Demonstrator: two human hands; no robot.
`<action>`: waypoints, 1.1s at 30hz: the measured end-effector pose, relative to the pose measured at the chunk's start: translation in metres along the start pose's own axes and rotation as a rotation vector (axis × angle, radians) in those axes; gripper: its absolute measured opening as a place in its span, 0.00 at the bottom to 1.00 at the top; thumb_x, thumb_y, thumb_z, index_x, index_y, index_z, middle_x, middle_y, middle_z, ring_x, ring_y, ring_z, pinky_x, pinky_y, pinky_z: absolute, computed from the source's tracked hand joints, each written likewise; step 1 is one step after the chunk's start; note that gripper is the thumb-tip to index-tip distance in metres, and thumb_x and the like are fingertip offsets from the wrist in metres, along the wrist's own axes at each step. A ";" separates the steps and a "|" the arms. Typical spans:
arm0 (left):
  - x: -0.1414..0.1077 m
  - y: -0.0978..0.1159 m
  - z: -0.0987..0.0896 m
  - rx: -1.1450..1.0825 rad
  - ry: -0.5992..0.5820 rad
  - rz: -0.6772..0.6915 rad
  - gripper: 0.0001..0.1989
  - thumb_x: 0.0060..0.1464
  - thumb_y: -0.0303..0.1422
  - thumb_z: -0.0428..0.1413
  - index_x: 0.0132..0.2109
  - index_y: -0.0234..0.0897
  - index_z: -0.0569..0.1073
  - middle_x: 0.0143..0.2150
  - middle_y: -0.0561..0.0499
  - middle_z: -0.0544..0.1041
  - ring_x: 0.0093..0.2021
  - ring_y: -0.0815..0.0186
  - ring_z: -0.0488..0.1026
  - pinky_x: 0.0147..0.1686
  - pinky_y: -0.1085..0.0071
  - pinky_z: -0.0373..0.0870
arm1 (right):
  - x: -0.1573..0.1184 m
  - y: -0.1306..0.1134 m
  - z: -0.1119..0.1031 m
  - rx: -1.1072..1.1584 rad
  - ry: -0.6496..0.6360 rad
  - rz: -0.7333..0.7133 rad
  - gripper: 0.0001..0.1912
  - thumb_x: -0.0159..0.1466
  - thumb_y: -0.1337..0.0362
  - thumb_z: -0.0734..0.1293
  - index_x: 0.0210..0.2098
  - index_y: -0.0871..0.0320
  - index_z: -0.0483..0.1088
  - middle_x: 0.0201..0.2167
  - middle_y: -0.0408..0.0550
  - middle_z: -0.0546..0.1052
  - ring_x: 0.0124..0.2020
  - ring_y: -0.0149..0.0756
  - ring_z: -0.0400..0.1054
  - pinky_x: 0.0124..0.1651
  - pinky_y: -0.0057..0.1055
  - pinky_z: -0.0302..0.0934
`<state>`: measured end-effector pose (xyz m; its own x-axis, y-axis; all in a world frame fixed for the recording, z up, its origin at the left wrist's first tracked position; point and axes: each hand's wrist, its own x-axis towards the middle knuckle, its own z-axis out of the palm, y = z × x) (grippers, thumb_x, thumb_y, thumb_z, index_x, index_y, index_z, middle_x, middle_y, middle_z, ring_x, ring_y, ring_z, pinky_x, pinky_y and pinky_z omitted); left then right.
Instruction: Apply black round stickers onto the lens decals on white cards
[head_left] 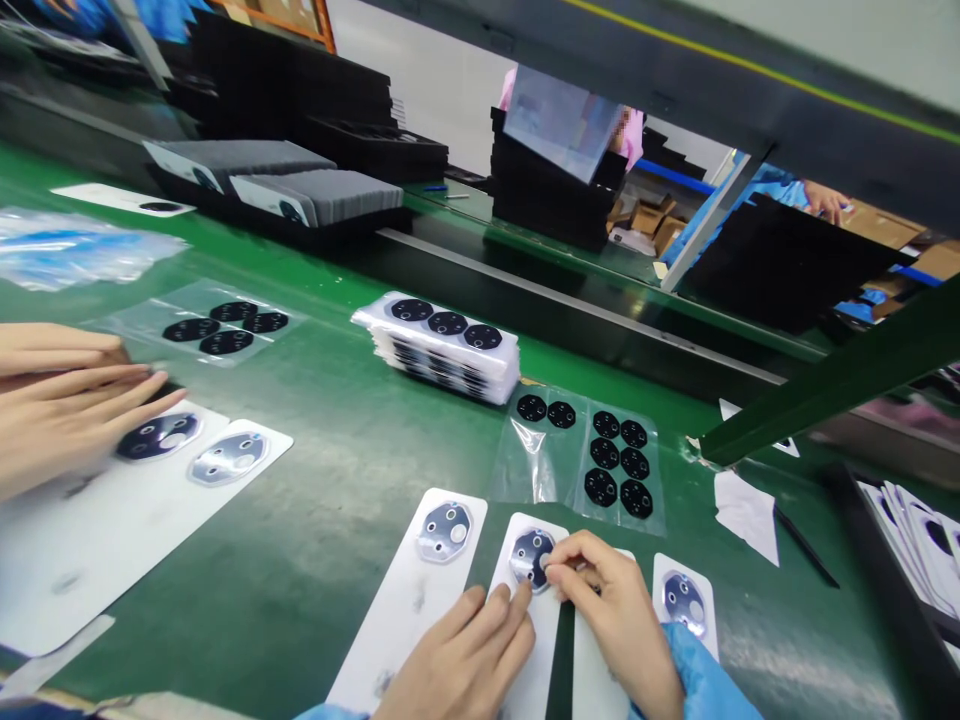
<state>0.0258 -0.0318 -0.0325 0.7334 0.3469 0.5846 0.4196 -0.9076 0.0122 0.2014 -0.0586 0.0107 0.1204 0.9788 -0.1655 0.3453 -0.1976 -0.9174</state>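
Note:
On a white card with a dark octagonal disc near its top, my left hand lies with fingers spread, fingertips at the disc's lower edge. Thumb and forefinger of my right hand are pinched at the disc's right edge; what they hold, if anything, is too small to make out. One similar card lies to the left. To the right, another card is partly hidden under my right hand, and one more sits beyond it.
Another person's hands are over white cards at the left. A stack of disc sheets, clear bags with black discs, a paper scrap, a black pen and a green post stand or lie beyond.

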 end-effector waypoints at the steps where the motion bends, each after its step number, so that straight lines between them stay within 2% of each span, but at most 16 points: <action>1: 0.000 0.000 0.000 0.003 0.000 -0.001 0.21 0.63 0.19 0.35 0.37 0.31 0.72 0.44 0.44 0.77 0.40 0.61 0.67 0.42 0.64 0.57 | 0.001 -0.002 0.003 -0.068 0.005 -0.043 0.07 0.63 0.69 0.61 0.29 0.56 0.68 0.31 0.43 0.70 0.31 0.33 0.66 0.35 0.28 0.60; 4: 0.000 0.001 -0.001 0.005 -0.013 -0.001 0.21 0.63 0.19 0.35 0.36 0.31 0.72 0.44 0.44 0.77 0.39 0.62 0.68 0.42 0.65 0.57 | 0.002 -0.004 0.010 -0.270 0.060 -0.182 0.10 0.63 0.74 0.60 0.28 0.56 0.68 0.35 0.45 0.66 0.39 0.37 0.62 0.41 0.32 0.58; 7: 0.002 0.002 -0.002 0.005 -0.023 -0.005 0.21 0.63 0.19 0.35 0.37 0.30 0.72 0.45 0.43 0.77 0.40 0.62 0.68 0.42 0.65 0.57 | 0.003 -0.003 0.014 -0.367 0.095 -0.240 0.12 0.62 0.77 0.60 0.28 0.56 0.67 0.35 0.45 0.63 0.40 0.38 0.59 0.43 0.34 0.57; 11: 0.002 0.003 0.000 0.005 0.001 -0.008 0.20 0.62 0.19 0.35 0.37 0.29 0.72 0.43 0.41 0.77 0.39 0.61 0.68 0.41 0.64 0.57 | 0.004 0.000 0.019 -0.420 0.115 -0.268 0.13 0.61 0.80 0.61 0.27 0.56 0.66 0.33 0.43 0.61 0.39 0.38 0.57 0.41 0.33 0.57; 15: -0.001 0.003 0.003 0.001 -0.035 0.011 0.21 0.61 0.18 0.34 0.37 0.30 0.71 0.43 0.41 0.76 0.38 0.61 0.67 0.43 0.63 0.55 | 0.007 0.000 0.021 -0.453 0.151 -0.284 0.14 0.60 0.81 0.62 0.27 0.56 0.68 0.33 0.43 0.62 0.38 0.37 0.57 0.41 0.34 0.56; 20: -0.003 0.004 0.005 0.014 -0.060 0.009 0.17 0.60 0.18 0.37 0.39 0.30 0.70 0.45 0.41 0.75 0.41 0.60 0.67 0.45 0.62 0.55 | 0.008 -0.001 0.014 -0.393 0.173 -0.233 0.14 0.59 0.79 0.65 0.26 0.54 0.73 0.34 0.43 0.63 0.40 0.38 0.58 0.44 0.36 0.56; 24: -0.002 0.004 0.003 0.020 -0.052 0.004 0.17 0.59 0.17 0.37 0.39 0.30 0.70 0.45 0.41 0.75 0.41 0.60 0.67 0.45 0.62 0.55 | 0.006 -0.004 0.010 -0.372 0.208 -0.234 0.12 0.60 0.77 0.64 0.26 0.54 0.72 0.32 0.44 0.63 0.39 0.39 0.58 0.43 0.36 0.57; 30: -0.001 0.004 0.003 0.023 -0.056 0.010 0.18 0.59 0.18 0.36 0.39 0.32 0.70 0.43 0.42 0.76 0.39 0.60 0.67 0.44 0.62 0.56 | 0.005 -0.002 0.022 -0.532 0.219 -0.350 0.14 0.61 0.79 0.62 0.27 0.55 0.70 0.33 0.44 0.63 0.37 0.39 0.57 0.40 0.36 0.56; 33: -0.001 0.004 0.004 0.042 -0.056 0.012 0.19 0.59 0.17 0.35 0.38 0.31 0.70 0.43 0.41 0.76 0.39 0.60 0.67 0.44 0.61 0.56 | 0.005 -0.003 0.021 -0.567 0.214 -0.344 0.13 0.60 0.79 0.64 0.26 0.55 0.69 0.33 0.44 0.63 0.38 0.38 0.57 0.40 0.36 0.56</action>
<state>0.0285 -0.0350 -0.0363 0.7666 0.3498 0.5385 0.4318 -0.9015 -0.0292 0.1814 -0.0520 0.0049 0.0775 0.9703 0.2294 0.8223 0.0679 -0.5650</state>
